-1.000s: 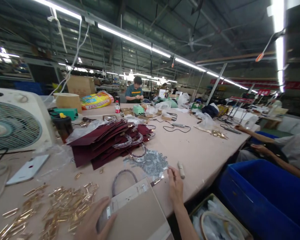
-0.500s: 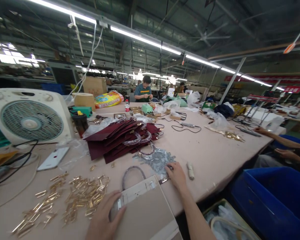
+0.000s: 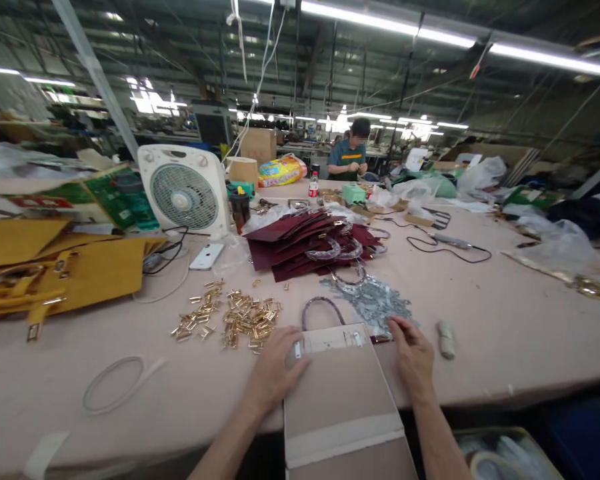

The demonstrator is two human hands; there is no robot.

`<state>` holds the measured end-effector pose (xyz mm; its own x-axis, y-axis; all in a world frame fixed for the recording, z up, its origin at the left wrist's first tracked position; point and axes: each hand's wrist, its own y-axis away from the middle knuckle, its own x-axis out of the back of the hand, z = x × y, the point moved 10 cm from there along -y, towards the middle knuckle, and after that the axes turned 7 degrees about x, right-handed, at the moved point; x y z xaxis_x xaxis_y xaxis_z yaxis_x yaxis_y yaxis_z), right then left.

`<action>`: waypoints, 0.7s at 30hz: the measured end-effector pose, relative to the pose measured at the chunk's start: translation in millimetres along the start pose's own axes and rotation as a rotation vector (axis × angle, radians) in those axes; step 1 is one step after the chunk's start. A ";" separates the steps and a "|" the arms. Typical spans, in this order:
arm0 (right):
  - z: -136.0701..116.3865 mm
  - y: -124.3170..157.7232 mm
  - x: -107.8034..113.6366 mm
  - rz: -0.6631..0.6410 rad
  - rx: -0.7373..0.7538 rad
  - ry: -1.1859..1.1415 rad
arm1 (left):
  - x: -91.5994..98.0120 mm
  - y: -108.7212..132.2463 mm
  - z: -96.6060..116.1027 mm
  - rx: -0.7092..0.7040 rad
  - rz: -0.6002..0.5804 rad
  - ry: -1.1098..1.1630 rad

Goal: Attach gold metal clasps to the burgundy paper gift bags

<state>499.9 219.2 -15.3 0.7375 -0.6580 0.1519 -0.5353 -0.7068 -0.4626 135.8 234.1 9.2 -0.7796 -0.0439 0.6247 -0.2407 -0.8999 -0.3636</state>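
Observation:
My left hand [image 3: 279, 370] grips the upper left corner of a beige bag panel [image 3: 340, 393], thumb on its face. Small metal plates [image 3: 357, 339] sit at the panel's top edge, and a plastic-wrapped handle [image 3: 324, 301] arches beyond it. My right hand [image 3: 414, 353] is beside the panel, its fingertips pinched at the near edge of a pile of flat grey metal plates [image 3: 380, 303]. What those fingers hold, if anything, is too small to make out. A dark red strap end with metal [image 3: 380, 339] pokes out by the panel's top right corner.
Gold-coloured metal fittings [image 3: 250, 319] lie left of the panel. Beyond are stacked maroon bag panels [image 3: 300, 240], a white phone [image 3: 207, 257] and a fan [image 3: 183, 190]. Yellow bag pieces [image 3: 95, 273] lie far left, a small roll [image 3: 446, 339] at right. A co-worker [image 3: 349, 157] sits across.
The view has swung to the left, bringing in the yellow pieces. My left hand still grips the panel. My right hand remains at the plate pile, its fingers now more pinched.

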 end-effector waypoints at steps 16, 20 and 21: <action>-107.5 62.9 -127.2 -0.750 0.262 0.077 | 0.2 -0.2 -1.5 0.012 -0.015 0.035; -102.2 64.1 -132.4 -0.744 0.270 0.110 | 0.5 -0.7 -0.9 0.009 -0.013 0.037; -101.5 64.0 -133.5 -0.742 0.276 0.121 | 0.2 -0.8 -1.4 0.013 -0.014 0.034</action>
<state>325.5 235.5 23.4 0.8029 -0.0763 0.5912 0.2105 -0.8916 -0.4009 135.0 235.5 8.7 -0.7955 -0.0168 0.6058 -0.2441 -0.9060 -0.3457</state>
